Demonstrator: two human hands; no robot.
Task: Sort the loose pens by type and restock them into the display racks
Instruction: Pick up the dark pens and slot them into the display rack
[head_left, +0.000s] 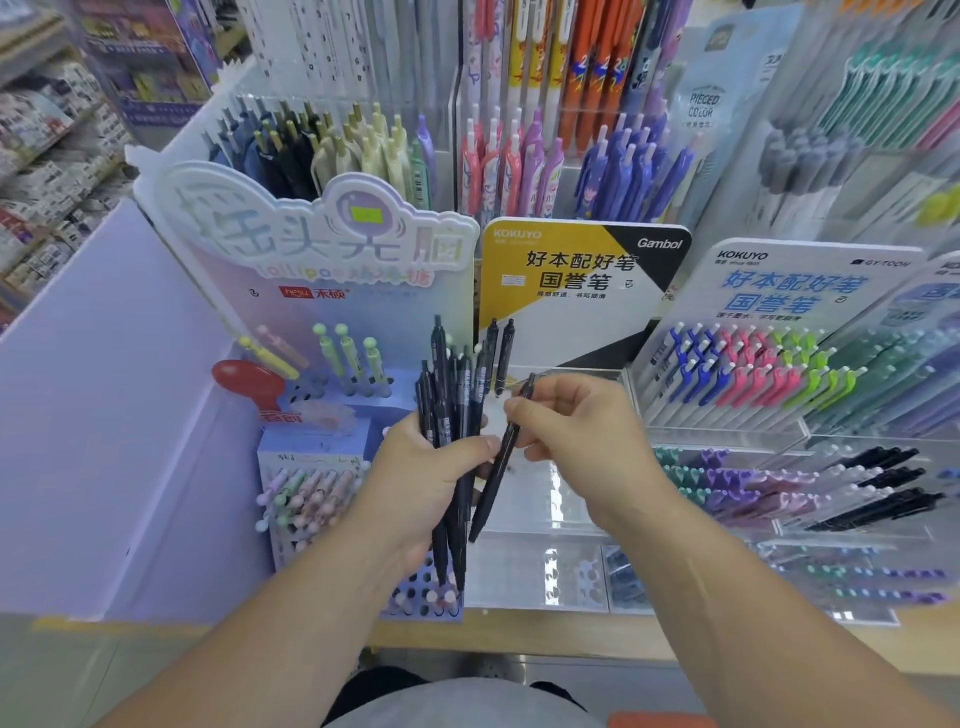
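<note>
Black plastic fills the middle of the shot. The left hand (421, 478) is wrapped tight round a bundle of black pens (451, 395), clips up and tips pointing down. The right hand (582, 441) pinches a single black pen (491, 491) near its upper end, between thumb and fingertips. That pen hangs tilted between the two hands, just beside the left thumb and close against the bundle. Whether it touches the thumb, I cannot tell.

Both hands are up in the air above the counter (519, 636), in front of a clear acrylic rack (545, 514).

Now the writing. Behind the bundle stands a yellow-and-black card (571, 270) that reads KOKUYO at top left and Gambol at top right, with 好本配好笔 国誉笔 in black. To its right is a pale card (795, 283), KOKUYO again, with the same slogan in blue. Below that sits a stepped rack of blue, pink and green pens (753, 374).

Over on the left, a cloud-shaped sign (311, 234) carries big pastel characters, pink lettering that looks like "lollipop", and a red hesu tag (298, 292). Under it is a purple stand (306, 493) with pastel pens poking from its holes. Far up on the right, a blurred card (704, 106) says PIECED COLOR.
</note>
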